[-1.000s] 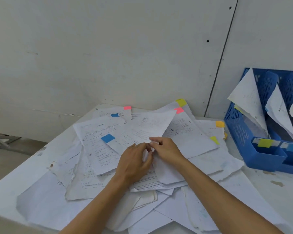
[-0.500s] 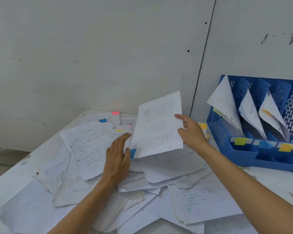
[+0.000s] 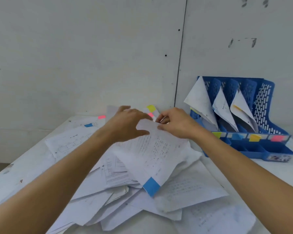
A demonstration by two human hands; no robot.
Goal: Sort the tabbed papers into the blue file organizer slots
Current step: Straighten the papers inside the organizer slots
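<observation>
A printed sheet with a blue tab (image 3: 151, 186) on its near corner lies tilted over the paper pile (image 3: 118, 188). My right hand (image 3: 175, 123) pinches the sheet's far edge. My left hand (image 3: 128, 122) hovers over the same edge with its fingers spread, blurred by motion. The blue file organizer (image 3: 267, 146) stands at the right against the wall. Three of its slots hold white papers; the rightmost slot looks bare. Its front rail carries yellow-green, blue, yellow and pink labels.
Loose sheets with pink (image 3: 101, 117), blue (image 3: 88, 125) and yellow (image 3: 151, 108) tabs lie at the back of the white table (image 3: 20, 168). Walls close in behind and at the right. The table's left edge drops to the floor.
The blue-tabbed sheet, held upright half a second ago, now lies lowered with its tab toward me. Both hands have moved to its far edge. The view has shifted right, showing the whole organizer.
</observation>
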